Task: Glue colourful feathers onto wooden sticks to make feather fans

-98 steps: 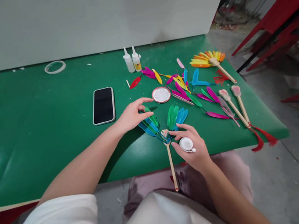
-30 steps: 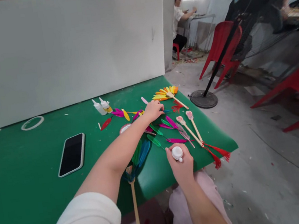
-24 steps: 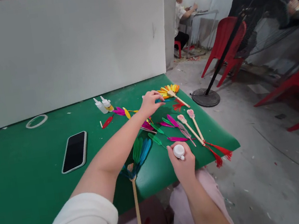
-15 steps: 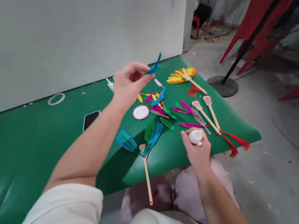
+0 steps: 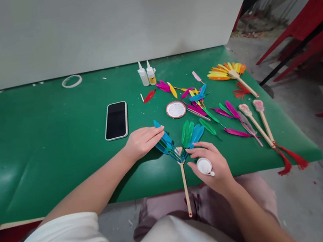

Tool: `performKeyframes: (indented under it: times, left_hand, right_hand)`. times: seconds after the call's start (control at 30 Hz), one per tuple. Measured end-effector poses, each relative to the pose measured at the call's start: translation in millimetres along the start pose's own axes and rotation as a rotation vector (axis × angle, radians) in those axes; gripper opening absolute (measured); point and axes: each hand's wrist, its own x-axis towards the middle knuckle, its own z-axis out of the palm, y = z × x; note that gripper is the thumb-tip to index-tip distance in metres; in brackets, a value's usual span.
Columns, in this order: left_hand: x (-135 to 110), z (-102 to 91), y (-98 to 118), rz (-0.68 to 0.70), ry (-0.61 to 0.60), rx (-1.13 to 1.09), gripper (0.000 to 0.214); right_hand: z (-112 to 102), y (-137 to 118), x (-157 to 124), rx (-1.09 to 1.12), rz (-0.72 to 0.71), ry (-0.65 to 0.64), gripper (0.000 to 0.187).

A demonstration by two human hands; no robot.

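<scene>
A feather fan with a wooden handle point(image 5: 186, 193) lies before me, its stick jutting over the table edge. Green feathers point(image 5: 187, 132) and blue ones spread from its heart-shaped head. My left hand point(image 5: 144, 143) pinches a blue feather point(image 5: 166, 136) at the fan's left side, its quill reaching the head. In the palm of my right hand point(image 5: 216, 165) sits a small white glue bottle point(image 5: 204, 166), nozzle end toward me, while the fingertips come up against the fan's right feathers. Whether they press on the head is hard to make out.
Loose coloured feathers point(image 5: 197, 110) lie beyond the fan, beside a round white lid point(image 5: 176, 109). Two bottles point(image 5: 147, 74) stand near the wall. A phone point(image 5: 116, 120) is at left, a yellow fan point(image 5: 226, 71) and two bare handles point(image 5: 256, 123) at right.
My left hand has come down with the blue feather from above the table to the fan's left side. My right hand, still holding the glue bottle, has moved to the fan. The view has shifted.
</scene>
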Motion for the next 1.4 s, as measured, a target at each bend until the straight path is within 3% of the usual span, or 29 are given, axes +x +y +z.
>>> performKeyframes:
  times: [0.3,0.6,0.87,0.97,1.17,1.3,1.4]
  left_hand:
    - [5,-2.0,-3,0.057,-0.006,0.014,0.022]
    - [8,-1.5,-2,0.105,-0.017,0.02,0.019]
    - [7,1.4,-2,0.102,-0.042,0.011,0.02]
    - [7,2.4,-3,0.0,-0.066,-0.005,0.026]
    - [10,1.5,-10,-0.491,-0.043,-0.092,0.036]
    - [16,2.5,-11,-0.645,-0.162,-0.304,0.041]
    - [22,1.6,-13,-0.735,-0.173,-0.43,0.041]
  right_hand:
    - [10,0,10,-0.097,-0.057,-0.205,0.018]
    - [11,1,6,-0.15,-0.022,-0.272,0.018]
    - [14,1,6,-0.204,-0.097,-0.288,0.021]
    - [15,1,5,-0.225,-0.103,-0.29,0.02]
    - [15,1,4,-0.213,-0.114,-0.301,0.024]
    - [15,2,4,-0.214,-0.106,-0.309,0.023]
    - [14,1,5,-0.198,-0.101,-0.304,0.022]
